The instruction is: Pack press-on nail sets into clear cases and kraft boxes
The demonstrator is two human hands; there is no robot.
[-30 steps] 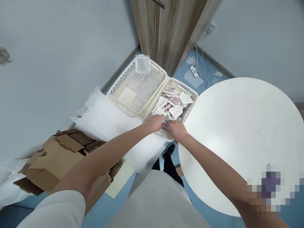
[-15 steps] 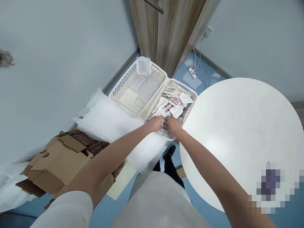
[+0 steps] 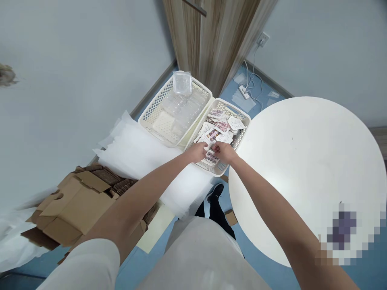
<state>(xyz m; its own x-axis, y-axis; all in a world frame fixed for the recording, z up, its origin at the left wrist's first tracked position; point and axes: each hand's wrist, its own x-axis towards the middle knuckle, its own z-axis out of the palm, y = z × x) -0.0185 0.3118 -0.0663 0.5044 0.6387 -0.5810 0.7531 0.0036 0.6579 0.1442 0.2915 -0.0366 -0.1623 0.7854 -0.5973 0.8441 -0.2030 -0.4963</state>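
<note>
Both hands are over the near end of a white perforated basket (image 3: 218, 172) that holds several printed cards (image 3: 223, 127) with pictures and text. The fingers of my left hand (image 3: 196, 152) are closed on a small white printed card (image 3: 208, 146), its edge showing between the hands. My right hand (image 3: 225, 152) has curled fingers pinched at the other side of this card; its fingertips are partly hidden. Just below the hands lies another card with dark round pictures (image 3: 212, 157).
A second white basket (image 3: 160, 139) with clear plastic boxes (image 3: 183, 83) adjoins on the left. White sheets (image 3: 145, 153) and folded cardboard boxes (image 3: 72, 205) lie nearer on the left. A round white table (image 3: 302, 161) stands right. A power strip (image 3: 243, 92) rests on the floor.
My hands have drawn slightly apart, the right one shifting a little to the right. The card with dark round pictures below them is now more exposed.
</note>
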